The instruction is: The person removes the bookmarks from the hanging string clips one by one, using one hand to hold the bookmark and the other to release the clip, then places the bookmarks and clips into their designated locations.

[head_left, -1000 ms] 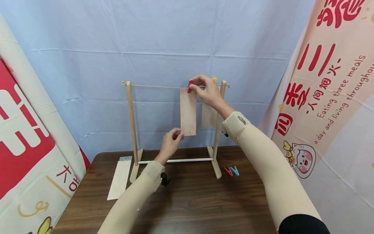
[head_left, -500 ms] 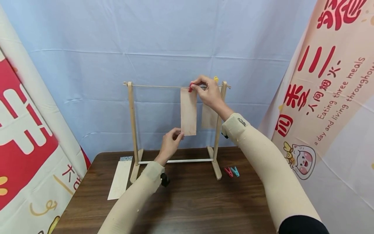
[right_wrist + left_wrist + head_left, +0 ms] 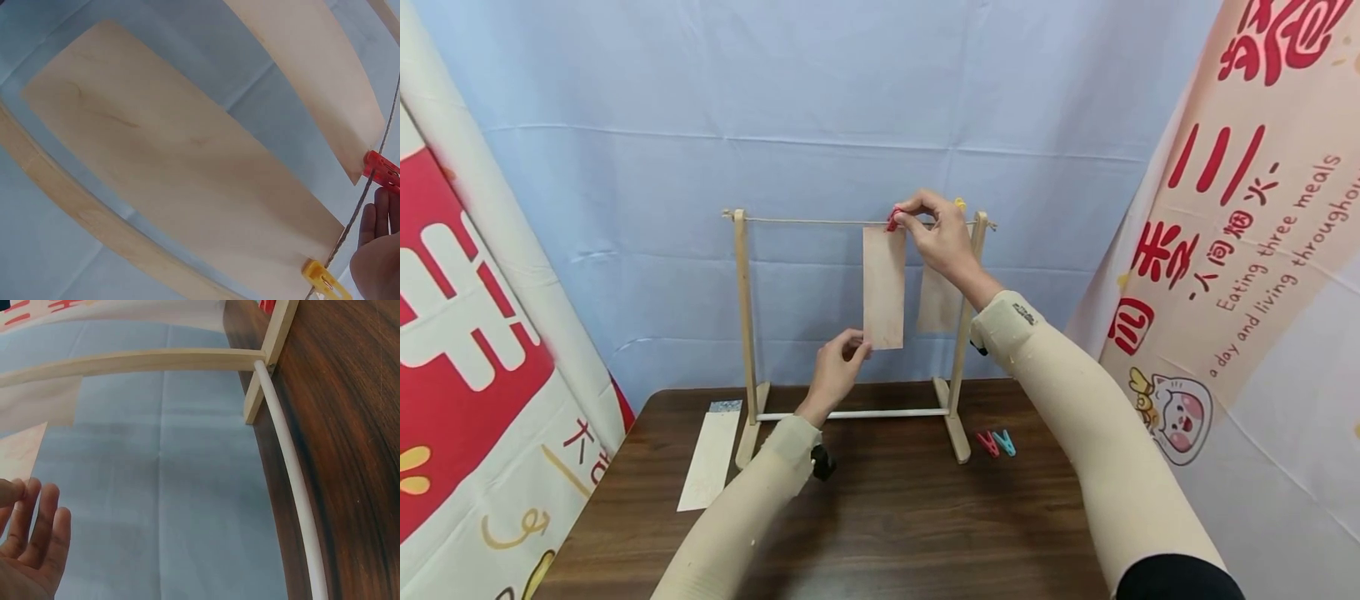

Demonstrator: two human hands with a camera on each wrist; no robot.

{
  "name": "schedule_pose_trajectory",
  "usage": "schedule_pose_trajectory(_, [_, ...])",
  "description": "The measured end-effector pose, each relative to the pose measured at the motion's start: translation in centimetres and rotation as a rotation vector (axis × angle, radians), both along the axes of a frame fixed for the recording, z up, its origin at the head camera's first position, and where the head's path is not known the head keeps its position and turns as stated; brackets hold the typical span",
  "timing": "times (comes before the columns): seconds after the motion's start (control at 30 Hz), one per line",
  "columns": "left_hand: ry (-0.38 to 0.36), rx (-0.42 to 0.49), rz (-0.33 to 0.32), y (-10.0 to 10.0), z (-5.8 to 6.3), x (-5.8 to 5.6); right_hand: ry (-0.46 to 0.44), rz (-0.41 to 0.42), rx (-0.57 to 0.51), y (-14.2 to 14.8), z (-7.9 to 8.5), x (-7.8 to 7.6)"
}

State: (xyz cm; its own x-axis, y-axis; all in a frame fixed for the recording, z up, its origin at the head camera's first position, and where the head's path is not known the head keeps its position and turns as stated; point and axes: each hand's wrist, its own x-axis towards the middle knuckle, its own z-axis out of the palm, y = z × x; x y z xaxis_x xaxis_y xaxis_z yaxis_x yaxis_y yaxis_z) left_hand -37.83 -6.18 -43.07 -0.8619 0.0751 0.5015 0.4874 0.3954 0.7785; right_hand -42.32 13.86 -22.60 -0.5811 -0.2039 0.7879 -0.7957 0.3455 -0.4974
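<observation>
On a dark table [image 3: 887, 525], at far left, a pale sheet [image 3: 709, 458] lies flat with a blue-patterned strip [image 3: 726, 407] at its top end, likely put there to be within reach. Just beside it stands a wooden rack [image 3: 745, 300], a cord [image 3: 805, 221] strung between its posts. A person's left hand [image 3: 837, 371] pinches the middle card [image 3: 883, 287] by its lower left corner, seemingly to steady it upright against the cord. The right hand [image 3: 943, 237] pinches a red clip [image 3: 893, 219] at that card's top right corner, apparently to fasten it; I cannot tell whether the clip bites both card and cord. Farther right, a second card [image 3: 938, 300] hangs under a yellow clip [image 3: 959, 203]. A red peg [image 3: 988, 443] and a blue peg [image 3: 1004, 442] lie side by side, presumably spares, loose on the wood; I see no container.
</observation>
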Motion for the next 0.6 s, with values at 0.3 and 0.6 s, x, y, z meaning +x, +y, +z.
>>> schedule_pose_trajectory(0.3, [0.006,-0.002,0.009,-0.38,-0.53,0.30,0.058,-0.001,0.009,-0.23,0.25,0.15])
schedule_pose_trajectory(0.6, [0.012,0.022,-0.006,-0.98,-0.63,0.46,0.116,0.007,-0.018,-0.87,0.25,0.96])
